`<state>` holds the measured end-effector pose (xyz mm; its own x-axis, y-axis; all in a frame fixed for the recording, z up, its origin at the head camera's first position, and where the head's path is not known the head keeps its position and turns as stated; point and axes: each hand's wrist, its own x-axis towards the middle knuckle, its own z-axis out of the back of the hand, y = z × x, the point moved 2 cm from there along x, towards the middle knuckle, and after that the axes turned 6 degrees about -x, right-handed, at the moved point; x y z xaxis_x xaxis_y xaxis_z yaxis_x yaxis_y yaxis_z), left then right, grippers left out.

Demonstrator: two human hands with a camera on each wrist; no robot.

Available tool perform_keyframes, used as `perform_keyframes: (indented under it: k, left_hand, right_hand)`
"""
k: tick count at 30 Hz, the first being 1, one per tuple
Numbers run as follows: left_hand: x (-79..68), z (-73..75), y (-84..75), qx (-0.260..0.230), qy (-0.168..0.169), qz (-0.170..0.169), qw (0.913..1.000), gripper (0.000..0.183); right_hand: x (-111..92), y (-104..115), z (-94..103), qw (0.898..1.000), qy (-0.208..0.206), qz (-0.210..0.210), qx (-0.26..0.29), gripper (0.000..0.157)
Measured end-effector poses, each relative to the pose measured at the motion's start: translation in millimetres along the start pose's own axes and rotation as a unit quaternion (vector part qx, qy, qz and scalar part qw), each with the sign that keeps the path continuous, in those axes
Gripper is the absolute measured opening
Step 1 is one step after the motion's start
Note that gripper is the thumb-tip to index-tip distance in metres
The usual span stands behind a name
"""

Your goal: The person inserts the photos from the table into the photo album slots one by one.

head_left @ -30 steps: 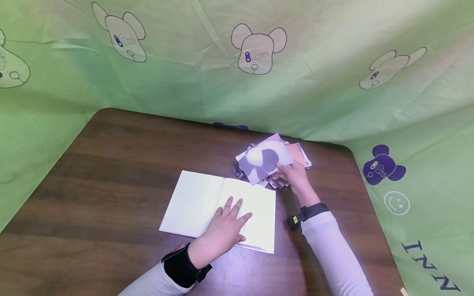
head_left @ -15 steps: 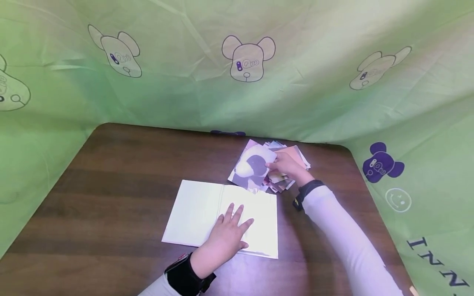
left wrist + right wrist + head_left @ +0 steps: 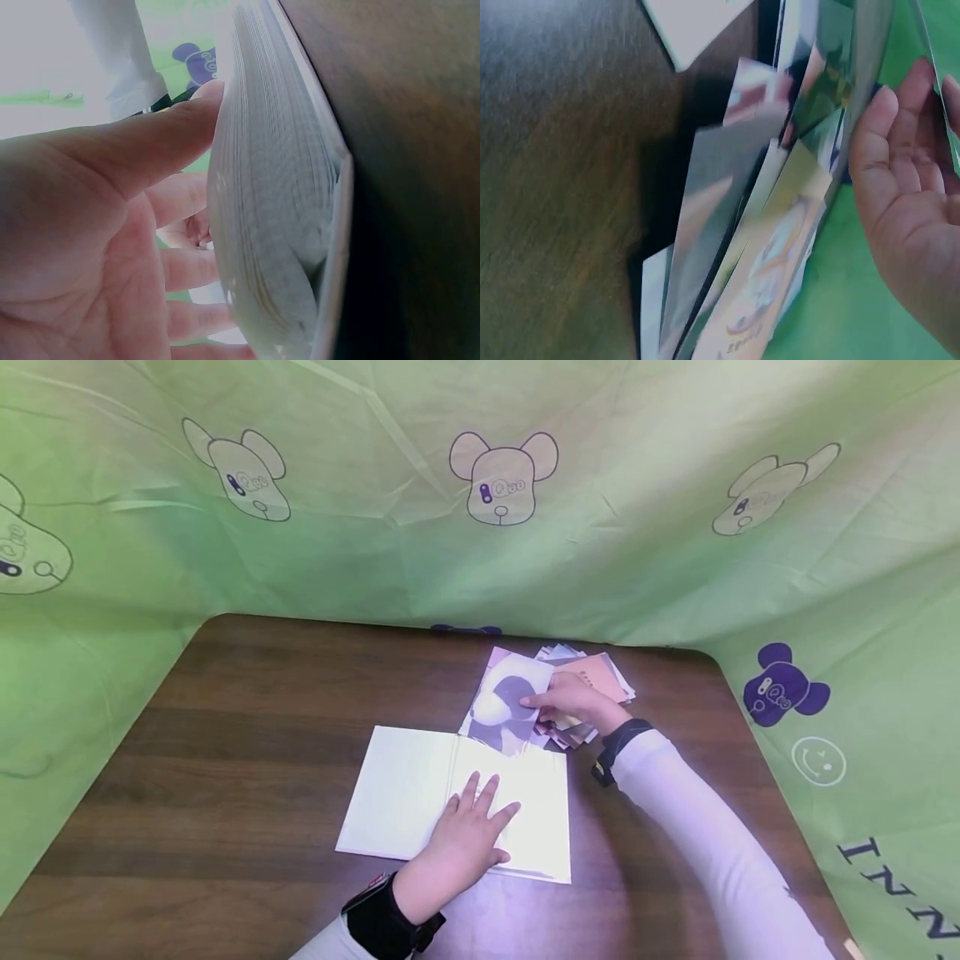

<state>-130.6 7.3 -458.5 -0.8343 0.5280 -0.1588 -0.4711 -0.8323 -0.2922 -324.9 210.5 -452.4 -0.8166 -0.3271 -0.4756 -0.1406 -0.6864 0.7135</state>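
An open album point(image 3: 405, 785) with blank white pages lies on the table, its thick block of page edges point(image 3: 262, 150) showing in the left wrist view. My left hand point(image 3: 465, 839) rests on the right-hand page with fingers spread. Between thumb and fingers, my right hand point(image 3: 573, 697) pinches a purple-and-white picture card point(image 3: 495, 702) at its right edge. The card's lower end overlaps the top edge of the right-hand page; whether it sits inside a sleeve I cannot tell. In the right wrist view, that card appears as a thin edge beside the fingers.
A loose pile of picture cards point(image 3: 596, 672) lies behind and right of the album, partly under my right hand. Brown wooden table point(image 3: 247, 735) extends to the left. Green printed cloth point(image 3: 360, 552) hangs along the back and sides.
My right hand has moved left with the picture card, away from the pile, and the card has turned more upright, its lower end reaching the album's top edge. My left hand stays on the page.
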Motion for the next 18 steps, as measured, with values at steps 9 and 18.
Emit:
perform_keyframes:
  k: [9, 18]
  left_hand:
    - [-1.0, -2.3, 2.5, -0.029, 0.013, 0.009, 0.9995, 0.065]
    - [0.3, -1.1, 4.3, -0.032, -0.003, 0.0, 0.9995, 0.065]
  right_hand:
    - [9.5, 12.5, 7.4, 0.99, 0.004, 0.008, -0.139, 0.02]
    - [21.2, 24.2, 14.7, 0.989, 0.003, -0.01, -0.144, 0.022]
